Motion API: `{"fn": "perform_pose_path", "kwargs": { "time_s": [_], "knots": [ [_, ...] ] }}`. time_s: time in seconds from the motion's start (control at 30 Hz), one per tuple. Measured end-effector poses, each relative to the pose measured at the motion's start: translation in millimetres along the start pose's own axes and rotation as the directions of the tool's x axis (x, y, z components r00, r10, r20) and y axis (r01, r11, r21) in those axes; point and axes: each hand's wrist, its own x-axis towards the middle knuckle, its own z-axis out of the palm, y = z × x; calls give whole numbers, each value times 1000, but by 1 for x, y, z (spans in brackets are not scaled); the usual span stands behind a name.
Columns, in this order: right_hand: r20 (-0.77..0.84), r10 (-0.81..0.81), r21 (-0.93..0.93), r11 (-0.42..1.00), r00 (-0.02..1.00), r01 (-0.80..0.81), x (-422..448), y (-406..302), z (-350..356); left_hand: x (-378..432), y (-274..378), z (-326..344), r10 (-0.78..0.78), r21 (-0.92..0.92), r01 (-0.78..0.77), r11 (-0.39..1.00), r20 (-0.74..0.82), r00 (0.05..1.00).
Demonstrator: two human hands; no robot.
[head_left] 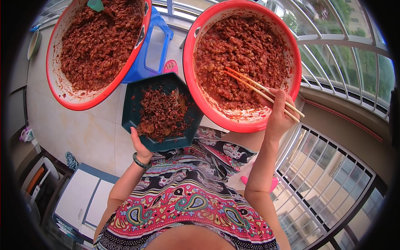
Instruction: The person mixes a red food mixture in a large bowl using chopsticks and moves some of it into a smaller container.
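Note:
My right hand (279, 114) grips a pair of chopsticks (261, 90), pale at the held end and stained red-orange towards the tips. Those tips touch the wet red mash of beans (240, 59) in an enamel basin (190, 53) with a red rim. In my left hand (140, 145) is a dark green hexagonal plate (131, 103), held by its near left edge. A heap of dark red spices with stalks and brown leaves (164, 114) lies on it. The plate sits just left of the basin, its right edge close to the rim.
A second red-rimmed basin (50, 75) of similar bean mash stands at the upper left, with a green plastic utensil (96, 4) in it. Beneath it is a blue plastic stool (156, 23). White railings (334, 40) run along the right. A white cabinet (78, 193) stands lower left.

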Motion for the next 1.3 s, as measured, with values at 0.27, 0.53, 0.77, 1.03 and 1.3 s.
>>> {"fn": "perform_pose_path", "kwargs": {
  "time_s": [0.27,0.53,0.77,1.03,1.3],
  "knots": [
    [-59,24,24,999,998,-23,-2,4,-13,-1,-1,-2,-22,-18,22,1000,14,1000],
    [-145,30,60,998,989,-22,-7,4,-30,0,-5,-3,25,-24,-25,999,3,1000],
    [-20,14,95,995,1000,-12,-10,1,0,2,-9,-12,41,10,-41,999,23,999],
    [-27,0,88,996,1000,2,-7,6,1,1,-5,-2,28,-30,-28,999,5,1000],
    [-113,66,51,997,991,-60,-4,10,-18,2,-6,-6,22,-38,-21,999,12,1000]
  ]
}}
